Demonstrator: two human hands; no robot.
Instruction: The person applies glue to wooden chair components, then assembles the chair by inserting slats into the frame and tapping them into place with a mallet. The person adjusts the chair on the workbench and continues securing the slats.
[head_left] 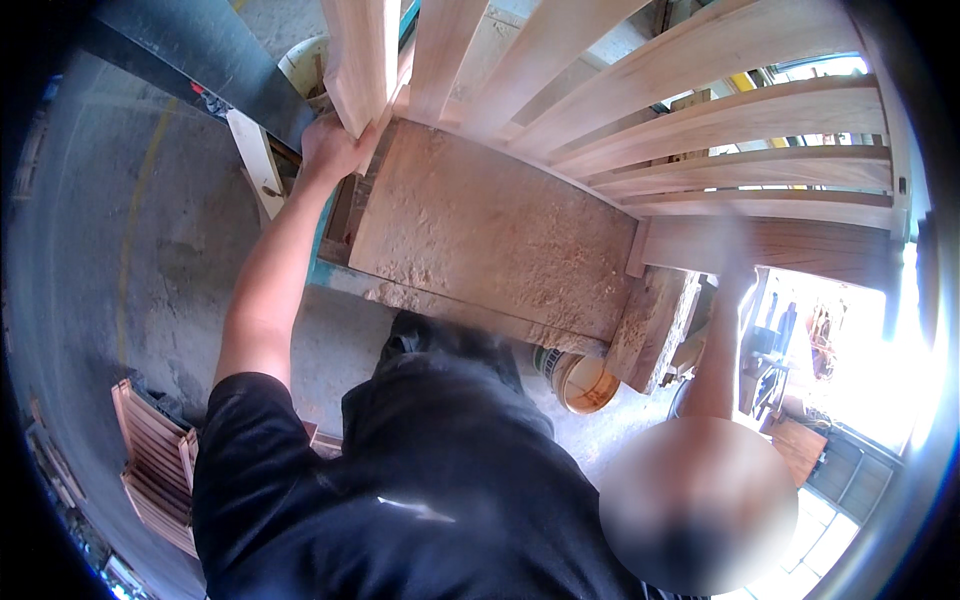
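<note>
A large slatted frame of pale wood (600, 140) takes up the upper part of the head view, its several slats fanning out above the workbench. At its left end my left hand (335, 148) is closed round a thick upright post (362, 70). My right hand (738, 250) is at the wide board (810, 248) at the right end of the frame. Glare and motion smear its fingers, so their grip cannot be made out. Below the frame lies a broad wooden bench top (490, 235) strewn with sawdust and shavings.
A rough wooden block (655, 335) sits at the bench's right end. Under the front edge hangs or stands a tan bucket (585, 383). Another bucket (305, 68) is beyond the left post, near a dark metal beam (215, 65). Stacked slatted pieces (155, 465) lie at lower left.
</note>
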